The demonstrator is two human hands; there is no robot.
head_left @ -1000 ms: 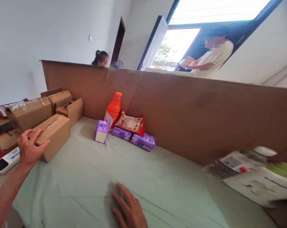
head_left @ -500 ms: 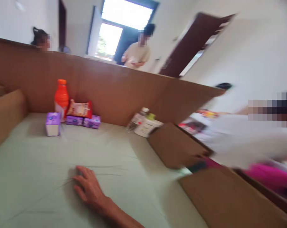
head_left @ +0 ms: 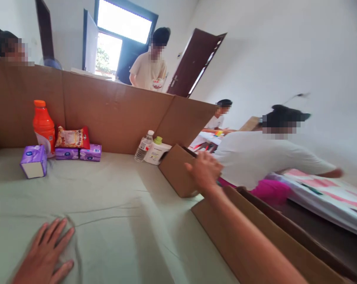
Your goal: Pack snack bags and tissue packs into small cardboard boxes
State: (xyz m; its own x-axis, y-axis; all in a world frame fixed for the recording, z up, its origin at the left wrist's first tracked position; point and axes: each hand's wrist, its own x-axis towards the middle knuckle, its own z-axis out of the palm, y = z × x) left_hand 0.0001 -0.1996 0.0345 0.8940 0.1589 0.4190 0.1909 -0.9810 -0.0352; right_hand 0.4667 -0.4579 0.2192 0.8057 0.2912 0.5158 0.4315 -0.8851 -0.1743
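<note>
My left hand [head_left: 50, 252] lies flat with spread fingers on the pale green cloth-covered surface [head_left: 107, 236] at the lower left, holding nothing. My right hand [head_left: 206, 169] is stretched out over the upper edge of a small cardboard box [head_left: 178, 171] on the right. Its thumb stands apart from the fingers, which are slightly blurred; I see nothing held in them. Left of that box stand a clear bottle with a white cap [head_left: 144, 146] and a white container with a green cap [head_left: 157, 152]. The bottle leans a little.
At the back left are an orange bottle [head_left: 44, 128], purple tissue packs [head_left: 33, 161] and a red snack packet [head_left: 72, 137]. A cardboard wall [head_left: 113, 112] runs behind them. A long cardboard box [head_left: 222, 225] lines the right side. People work beyond, one in a white shirt [head_left: 246, 157] close by.
My right hand has moved from the middle of the cloth to the small cardboard box. My left hand has come into view at the lower left. The view has swung right.
</note>
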